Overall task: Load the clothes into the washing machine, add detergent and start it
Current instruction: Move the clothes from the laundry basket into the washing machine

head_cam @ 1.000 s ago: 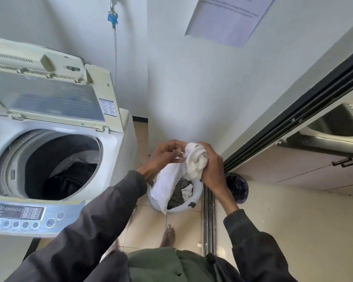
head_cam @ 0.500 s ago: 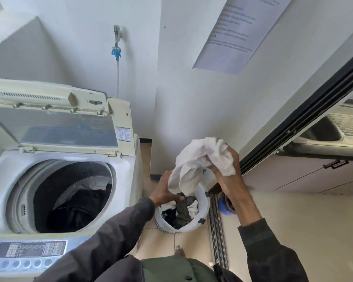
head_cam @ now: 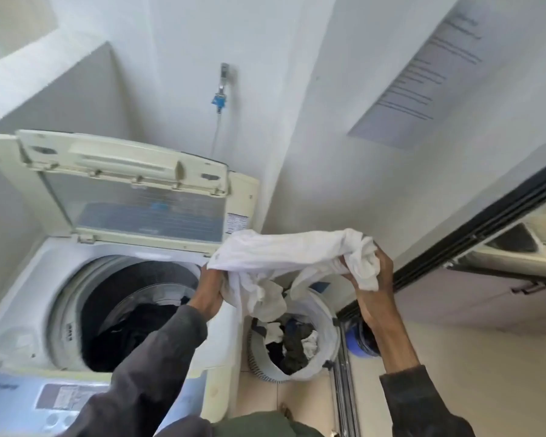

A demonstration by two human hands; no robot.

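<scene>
Top-load washing machine [head_cam: 26, 298] at far left, lid [head_cam: 133, 197] propped up, drum open with dark clothes [head_cam: 139, 329] already at the bottom. Control panel [head_cam: 60, 398] at front edge, untouched. No detergent seen.

Left hand [head_cam: 210, 288] sits right at the drum's right rim, fingers curled under the left edge of the white garment [head_cam: 284, 250], pinching it.

Garment is stretched roughly level between both hands, long axis left to right, middle sagging down toward the laundry basket [head_cam: 323, 310]. The basket stands on the floor just beside the machine, more mixed clothes inside.

Right hand [head_cam: 377, 279] is over the basket's far side, fist closed round the garment's bunched right end.

Key relation: drum lies left of and below the garment. Left hand is the nearer one, practically at the opening, while the right end has the whole garment length to travel. Judgement: loading step, partway. Next move likely swings the garment leftward over the rim, and the trailing middle could snag on the basket or machine edge.
</scene>
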